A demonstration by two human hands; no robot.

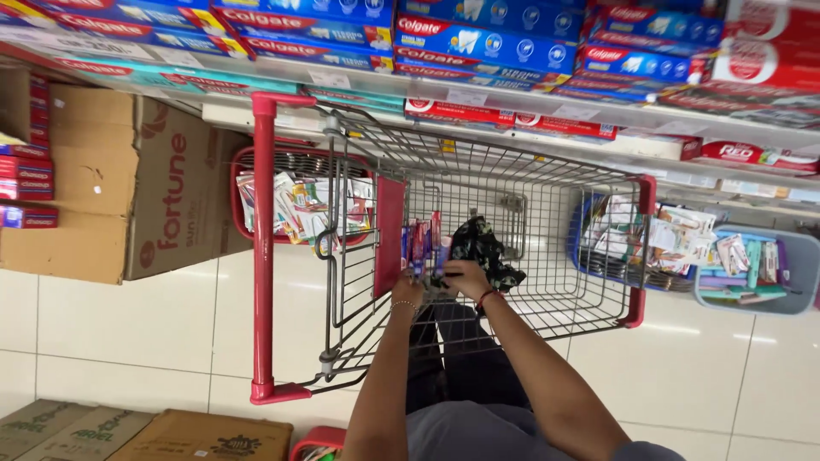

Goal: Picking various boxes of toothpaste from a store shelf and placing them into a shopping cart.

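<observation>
- While both arms reach into the wire shopping cart (547, 213), the left hand (407, 292) curls round a bundle of slim boxed packs (420, 243) and the right hand (465, 278) grips a dark patterned bag (485, 249).
- Judged step: gathering stock inside the cart; lifting it out calls for a firm hold.
- Left of the cart, a red basket (248, 162) holds small packets.
- Right of it, a blue basket (581, 248) and a grey tub (799, 273) hold similar packets.

Glossy white floor tiles (128, 333) reflect overhead light. White shelves (598, 115) along the top carry rows of blue and red boxes (478, 38). Brown cardboard cartons (128, 196) stand left; more cartons (205, 435) sit at the bottom edge.
</observation>
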